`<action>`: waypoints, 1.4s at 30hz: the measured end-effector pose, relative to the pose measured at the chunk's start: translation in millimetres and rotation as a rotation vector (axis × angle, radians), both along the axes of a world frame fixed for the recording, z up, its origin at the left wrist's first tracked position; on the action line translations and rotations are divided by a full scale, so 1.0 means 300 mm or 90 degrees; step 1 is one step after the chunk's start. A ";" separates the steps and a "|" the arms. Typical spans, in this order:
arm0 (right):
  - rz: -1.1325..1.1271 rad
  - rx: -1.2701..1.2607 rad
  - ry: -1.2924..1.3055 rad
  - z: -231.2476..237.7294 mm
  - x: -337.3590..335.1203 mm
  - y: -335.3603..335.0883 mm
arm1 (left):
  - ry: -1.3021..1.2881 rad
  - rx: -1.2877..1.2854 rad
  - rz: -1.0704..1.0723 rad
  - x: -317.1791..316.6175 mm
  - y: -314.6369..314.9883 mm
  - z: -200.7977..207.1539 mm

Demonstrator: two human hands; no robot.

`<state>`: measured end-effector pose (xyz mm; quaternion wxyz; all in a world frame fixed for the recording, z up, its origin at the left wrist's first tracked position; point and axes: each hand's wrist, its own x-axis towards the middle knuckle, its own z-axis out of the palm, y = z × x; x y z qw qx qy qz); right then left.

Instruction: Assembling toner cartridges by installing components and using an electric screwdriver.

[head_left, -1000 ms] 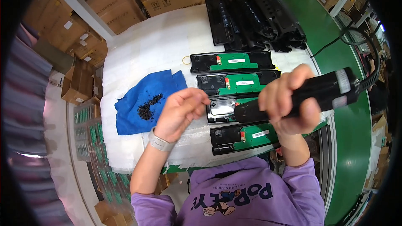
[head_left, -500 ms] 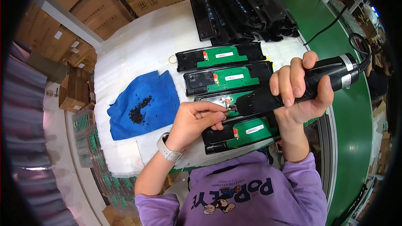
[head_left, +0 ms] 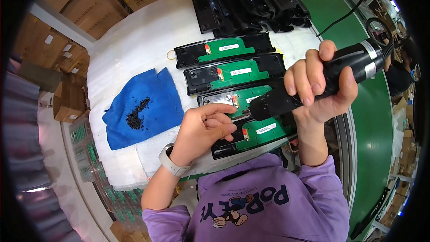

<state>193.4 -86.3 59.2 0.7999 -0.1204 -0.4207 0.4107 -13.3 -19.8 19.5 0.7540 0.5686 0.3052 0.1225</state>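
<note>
My right hand [head_left: 329,105] is wrapped round a black corded electric screwdriver [head_left: 275,101], tilted with its tip toward the left. Close to its metal bit [head_left: 242,116], my left hand [head_left: 197,127] has thumb and fingers pinched together; whatever lies between them is too small to make out. Below the tool are a black panel with a green circuit board [head_left: 264,130] and, just beyond it, a similar panel [head_left: 210,100], partly covered by hand and tool. Two more such panels, a middle one [head_left: 201,77] and a far one [head_left: 183,56], lie behind in a row.
On the left, a blue cloth [head_left: 165,101] carries a pile of small black screws [head_left: 135,117]. Black plastic housings [head_left: 251,4] are stacked at the back. Cardboard boxes [head_left: 94,13] stand beyond the white-covered table [head_left: 116,49]; a green surface [head_left: 374,139] runs along the right.
The view has shifted, so the table things appear further left and higher. Both hands and the screwdriver have come nearer the closest panel, and the left fingers now sit lower by the bit.
</note>
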 end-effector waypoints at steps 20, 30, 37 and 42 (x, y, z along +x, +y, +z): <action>-0.105 -0.161 -0.234 -0.037 -0.002 -0.106 | -0.048 0.073 0.149 -0.001 0.061 -0.071; -0.140 -0.182 -0.299 -0.022 -0.008 -0.104 | -0.049 0.033 0.151 0.014 0.057 -0.098; -0.123 -0.158 -0.337 -0.028 0.024 -0.098 | -0.059 0.008 0.141 0.006 0.062 -0.114; -0.080 -0.233 -0.220 -0.013 0.021 -0.118 | -0.064 -0.004 0.137 0.003 0.066 -0.116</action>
